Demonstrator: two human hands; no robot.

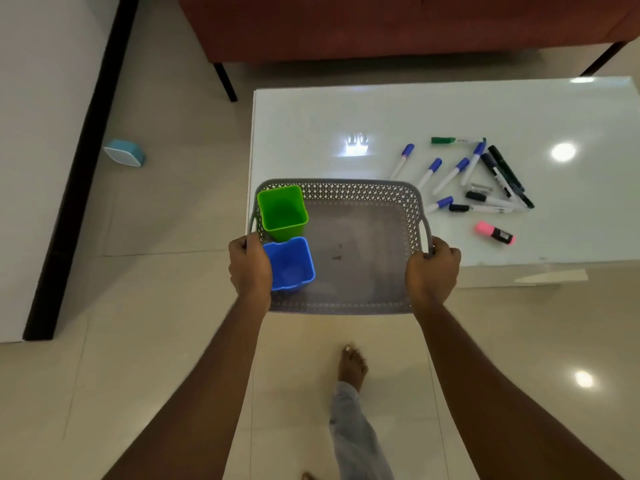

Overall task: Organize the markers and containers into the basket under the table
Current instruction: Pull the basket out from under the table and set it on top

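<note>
I hold a grey perforated basket (360,192) in the air at the near left corner of the white table (415,112). My left hand (250,265) grips its left handle and my right hand (433,271) grips its right handle. Inside, along the left wall, stand a green container (282,211) and a blue container (291,263), both upright. The rest of the basket floor is bare. Several markers (467,174) with blue, black and green caps lie scattered on the table right of the basket. A pink highlighter (494,232) lies near the table's front edge.
A red-brown sofa (381,26) on black legs stands behind the table. A small light-blue object (124,153) lies on the tiled floor by a white wall with a black strip. My bare foot (351,365) is on the floor below the basket.
</note>
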